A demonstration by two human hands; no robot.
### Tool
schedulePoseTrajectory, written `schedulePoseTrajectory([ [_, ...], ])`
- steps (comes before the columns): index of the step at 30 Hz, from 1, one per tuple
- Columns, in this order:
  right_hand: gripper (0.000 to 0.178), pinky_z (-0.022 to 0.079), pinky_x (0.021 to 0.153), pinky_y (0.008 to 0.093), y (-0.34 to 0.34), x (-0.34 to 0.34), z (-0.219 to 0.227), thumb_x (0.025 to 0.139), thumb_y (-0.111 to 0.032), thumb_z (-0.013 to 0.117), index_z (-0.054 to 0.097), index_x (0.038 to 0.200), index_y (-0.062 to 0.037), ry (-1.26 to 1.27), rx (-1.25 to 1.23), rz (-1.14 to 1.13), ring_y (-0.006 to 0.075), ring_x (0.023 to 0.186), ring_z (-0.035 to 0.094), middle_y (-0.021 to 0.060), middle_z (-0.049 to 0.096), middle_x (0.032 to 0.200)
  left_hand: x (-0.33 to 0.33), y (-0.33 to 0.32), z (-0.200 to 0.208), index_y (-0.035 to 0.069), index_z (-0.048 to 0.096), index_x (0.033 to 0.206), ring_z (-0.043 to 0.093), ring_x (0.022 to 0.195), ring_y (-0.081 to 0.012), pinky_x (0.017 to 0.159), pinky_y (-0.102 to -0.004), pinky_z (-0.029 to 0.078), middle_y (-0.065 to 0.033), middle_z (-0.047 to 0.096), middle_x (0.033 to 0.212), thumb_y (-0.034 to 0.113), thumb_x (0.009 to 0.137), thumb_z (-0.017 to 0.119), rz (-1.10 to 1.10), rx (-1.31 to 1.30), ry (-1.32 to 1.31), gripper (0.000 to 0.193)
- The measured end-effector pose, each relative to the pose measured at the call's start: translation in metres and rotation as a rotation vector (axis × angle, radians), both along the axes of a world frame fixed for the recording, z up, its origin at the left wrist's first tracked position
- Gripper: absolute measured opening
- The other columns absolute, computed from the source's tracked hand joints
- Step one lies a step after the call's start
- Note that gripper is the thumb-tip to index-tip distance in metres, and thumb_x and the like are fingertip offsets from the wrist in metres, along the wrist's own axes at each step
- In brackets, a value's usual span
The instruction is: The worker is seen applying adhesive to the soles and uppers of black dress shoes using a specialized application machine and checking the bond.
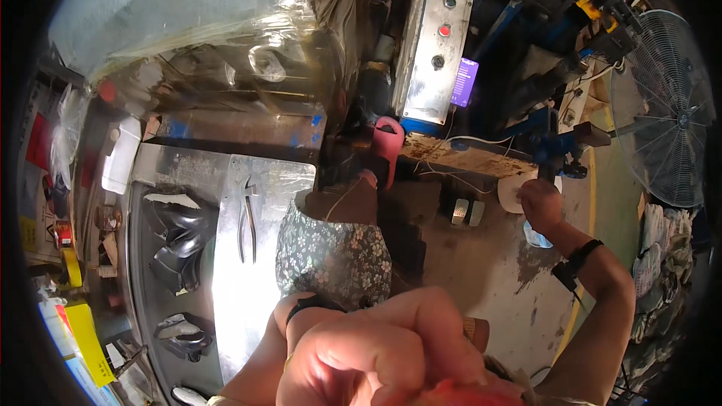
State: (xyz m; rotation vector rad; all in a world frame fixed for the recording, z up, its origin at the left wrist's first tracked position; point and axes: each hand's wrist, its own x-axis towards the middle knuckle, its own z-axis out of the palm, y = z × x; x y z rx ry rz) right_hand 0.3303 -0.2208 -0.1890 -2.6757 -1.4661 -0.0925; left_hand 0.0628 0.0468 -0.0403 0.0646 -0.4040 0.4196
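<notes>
My left hand [361,353] looms large at the bottom middle, its fingers bent close to the camera; what they grip, if anything, is hidden. Out to the right, my right hand [540,204] is closed beside a dark machine part [551,169], and what is inside it does not show. Both wrists wear black bands. Metal lasting pliers [247,225] lie on the shiny metal tabletop [248,308], apart from either hand. Several black, shiny shoe uppers [180,271] rest in a dark tray left of them. A floral cloth [331,259] covers my lap.
A machine control panel [436,45] with buttons stands ahead, a pink handle-shaped piece [388,150] beside it. A large caged fan [669,109] is at far right, above a heap of greyish pieces [665,256]. Plastic-wrapped equipment [210,15] fills the upper left. Thin cables [466,173] hang below the panel.
</notes>
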Motion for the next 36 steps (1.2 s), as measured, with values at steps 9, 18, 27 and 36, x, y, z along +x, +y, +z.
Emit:
schedulePoseTrajectory([
  [9,0.009,0.055,0.072,0.0375,0.004,-0.002,-0.002,0.080,-0.005,0.063,0.071,0.083,-0.0069,0.011,-0.009,-0.047,0.0263,0.085,0.067,0.0084,0.071,0.093,0.008,-0.008,0.023,0.000,0.051,0.077,0.059,0.074,-0.0285,0.069,-0.0336,0.053,-0.0248,0.049,0.103,0.021,0.084,0.070,-0.022,-0.198,0.101,0.029],
  [18,0.009,0.054,0.075,0.0391,0.006,-0.006,0.008,0.082,-0.005,0.062,0.070,0.085,-0.0063,0.044,-0.011,-0.065,0.0273,0.086,0.066,0.0085,0.070,0.095,0.012,0.036,0.002,0.005,0.052,0.088,0.055,0.081,-0.0190,0.066,-0.0302,0.047,-0.0164,0.049,0.102,0.019,0.071,0.083,-0.171,0.228,-0.028,0.038],
  [27,0.013,0.050,0.069,0.0397,-0.004,0.006,-0.010,0.067,0.000,0.063,0.063,0.078,-0.0081,0.053,0.148,-0.001,0.0299,0.079,0.060,0.0068,0.064,0.085,0.031,0.062,0.008,0.006,0.054,0.084,0.052,0.091,-0.0207,0.081,-0.0309,0.038,-0.0128,0.051,0.101,-0.002,0.059,0.077,-0.477,0.102,0.259,0.035],
  [36,0.015,0.051,0.069,0.0402,-0.007,0.008,-0.013,0.068,0.000,0.063,0.063,0.081,-0.0064,0.072,0.141,0.020,0.0316,0.081,0.061,0.0088,0.064,0.086,0.037,0.066,-0.001,0.004,0.055,0.089,0.050,0.098,-0.0220,0.084,-0.0326,0.039,-0.0119,0.050,0.108,-0.010,0.059,0.078,-0.414,0.326,0.190,0.040],
])
